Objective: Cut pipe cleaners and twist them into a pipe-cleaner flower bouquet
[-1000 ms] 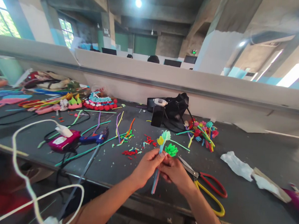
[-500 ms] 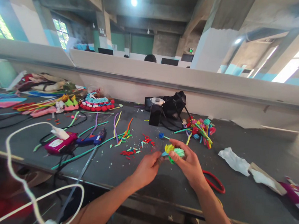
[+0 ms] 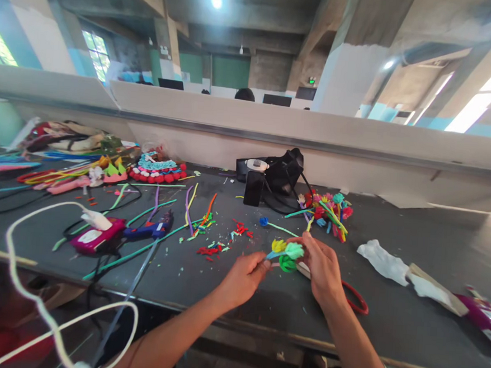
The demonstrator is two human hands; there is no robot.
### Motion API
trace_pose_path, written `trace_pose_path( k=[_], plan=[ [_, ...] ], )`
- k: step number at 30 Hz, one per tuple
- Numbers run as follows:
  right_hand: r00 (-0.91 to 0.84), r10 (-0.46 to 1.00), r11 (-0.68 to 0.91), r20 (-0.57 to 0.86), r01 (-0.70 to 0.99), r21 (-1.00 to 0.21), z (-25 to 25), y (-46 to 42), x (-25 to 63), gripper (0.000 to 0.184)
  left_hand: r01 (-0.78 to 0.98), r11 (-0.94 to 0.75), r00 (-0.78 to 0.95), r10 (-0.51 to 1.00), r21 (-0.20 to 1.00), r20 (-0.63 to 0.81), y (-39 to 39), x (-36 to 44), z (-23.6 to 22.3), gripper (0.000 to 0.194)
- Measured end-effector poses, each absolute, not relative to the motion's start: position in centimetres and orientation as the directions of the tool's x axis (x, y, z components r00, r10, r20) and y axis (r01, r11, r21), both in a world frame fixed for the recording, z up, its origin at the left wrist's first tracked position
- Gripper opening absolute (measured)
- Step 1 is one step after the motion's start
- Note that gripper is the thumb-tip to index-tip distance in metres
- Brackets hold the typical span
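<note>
My left hand (image 3: 245, 276) pinches the thin stems of a small bunch of fuzzy pipe-cleaner flowers. The bunch has a yellow flower (image 3: 279, 246), a mint-green flower (image 3: 294, 251) and a darker green flower (image 3: 287, 264). Close by on the right is my right hand (image 3: 322, 268), its bent fingers beside the mint flower; thumb and fingertips are partly hidden, so its grip is unclear. Under it, a red loop (image 3: 357, 299) and a pale strip (image 3: 304, 270) partly show. Beyond the hands lies a blue flower (image 3: 263, 222) on a pale green stem.
A glue gun (image 3: 150, 230) and magenta box (image 3: 99, 238) with a white cable lie left. Cut red bits (image 3: 211, 251) and loose pipe cleaners litter the middle. Behind are a phone (image 3: 254, 188), a black bag (image 3: 286, 170) and a flower pile (image 3: 331, 211). White tissue (image 3: 382, 262) lies right.
My right hand has drawn back a little to the right from the flowers, uncovering the mint and green ones. My left hand keeps its pinch on the stems.
</note>
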State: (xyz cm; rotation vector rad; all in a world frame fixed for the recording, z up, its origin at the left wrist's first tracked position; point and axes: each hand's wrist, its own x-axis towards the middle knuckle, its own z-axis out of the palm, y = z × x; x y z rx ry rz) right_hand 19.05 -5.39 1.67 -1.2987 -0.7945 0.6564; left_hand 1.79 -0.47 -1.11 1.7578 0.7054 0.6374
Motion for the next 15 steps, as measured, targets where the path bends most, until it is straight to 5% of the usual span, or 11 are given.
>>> trace_pose_path(
  k=[7, 15],
  plan=[
    [0.781, 0.559, 0.386, 0.279, 0.053, -0.921, 2.1, -5.0, 22.3, 0.055, 0.034, -0.022, 0.659, 0.752, 0.999, -0.006, -0.1, 1.8, -1.2, 0.05],
    [0.488, 0.825, 0.261, 0.284, 0.115, -0.958, 1.4, -5.4, 18.6, 0.037, 0.037, -0.021, 0.651, 0.759, 0.999, -0.008, -0.1, 2.1, -1.3, 0.05]
  ],
)
